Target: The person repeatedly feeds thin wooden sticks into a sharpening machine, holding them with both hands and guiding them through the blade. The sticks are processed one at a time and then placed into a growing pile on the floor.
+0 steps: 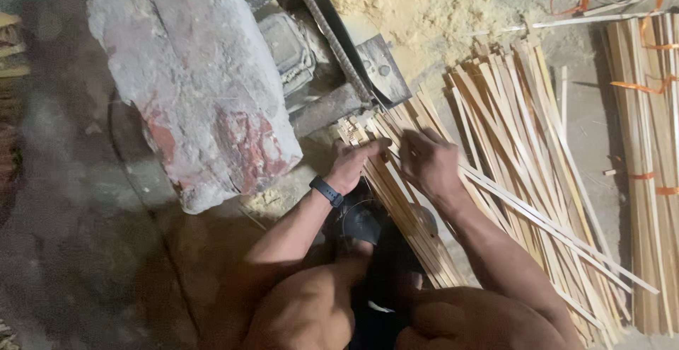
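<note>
Head view, looking down. Nearest, at 6 o'clock: the person's bare knees and forearms. Left wrist carries a dark wristband [326, 191].

Centre of frame: left hand [351, 166] closed around the upper end of a bundle of thin wooden strips [403, 205], thumb lying over the top of it. Right hand [428, 162] just beside it at 3 o'clock, fingers curled down and pressing on the same strips; the two hands are nearly touching. The bundle runs from about 11 o'clock down to 5 o'clock, passing between the forearms.

At 3 o'clock: loose pile of strips [527, 130] fanned on the floor. Further right, tied bundles [647, 138] with orange bands.

At 10 o'clock: large grey-and-red slab [198, 74]. At 12 o'clock: dark machine with belt [332, 31], then a sawdust heap [417, 0].
</note>
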A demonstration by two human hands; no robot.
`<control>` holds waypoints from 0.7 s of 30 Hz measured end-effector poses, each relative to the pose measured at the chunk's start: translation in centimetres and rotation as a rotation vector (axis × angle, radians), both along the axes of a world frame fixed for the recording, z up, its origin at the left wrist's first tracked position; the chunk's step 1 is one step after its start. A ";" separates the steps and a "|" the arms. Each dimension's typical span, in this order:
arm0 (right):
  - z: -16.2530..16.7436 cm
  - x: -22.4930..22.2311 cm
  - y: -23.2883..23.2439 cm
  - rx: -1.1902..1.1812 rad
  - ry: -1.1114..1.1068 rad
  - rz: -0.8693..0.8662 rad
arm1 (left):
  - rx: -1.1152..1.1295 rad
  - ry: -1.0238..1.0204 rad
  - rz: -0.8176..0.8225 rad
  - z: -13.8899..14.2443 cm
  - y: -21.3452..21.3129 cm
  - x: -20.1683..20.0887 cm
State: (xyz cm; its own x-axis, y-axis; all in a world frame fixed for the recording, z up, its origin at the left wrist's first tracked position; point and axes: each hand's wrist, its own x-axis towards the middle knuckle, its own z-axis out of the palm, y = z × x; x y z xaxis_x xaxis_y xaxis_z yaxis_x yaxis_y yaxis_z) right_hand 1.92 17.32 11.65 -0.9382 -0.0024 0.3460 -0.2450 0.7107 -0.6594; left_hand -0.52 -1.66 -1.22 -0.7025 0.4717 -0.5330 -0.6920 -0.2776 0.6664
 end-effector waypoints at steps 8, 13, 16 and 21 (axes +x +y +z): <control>0.3 0.6 0.0 0.031 -0.099 -0.083 | -0.224 -0.198 0.038 -5.5 1.1 0.7; 0.4 -2.9 -1.6 0.021 -0.080 -0.054 | -0.072 -0.003 0.212 -8.0 1.6 0.7; 0.8 -2.5 -0.7 0.047 -0.054 0.007 | -0.012 -0.083 0.194 -5.5 1.4 0.4; 2.8 2.1 1.9 0.310 -0.159 -0.079 | -0.042 0.022 0.148 3.1 1.7 -0.7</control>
State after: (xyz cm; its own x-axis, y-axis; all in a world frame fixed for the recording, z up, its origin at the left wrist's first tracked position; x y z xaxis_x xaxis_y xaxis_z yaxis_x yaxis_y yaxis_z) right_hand 3.99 19.22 14.41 -0.9818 -0.0094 0.1896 -0.0925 0.8959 -0.4346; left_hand -1.23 0.00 1.88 -0.7746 0.3397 -0.5335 -0.6305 -0.3471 0.6943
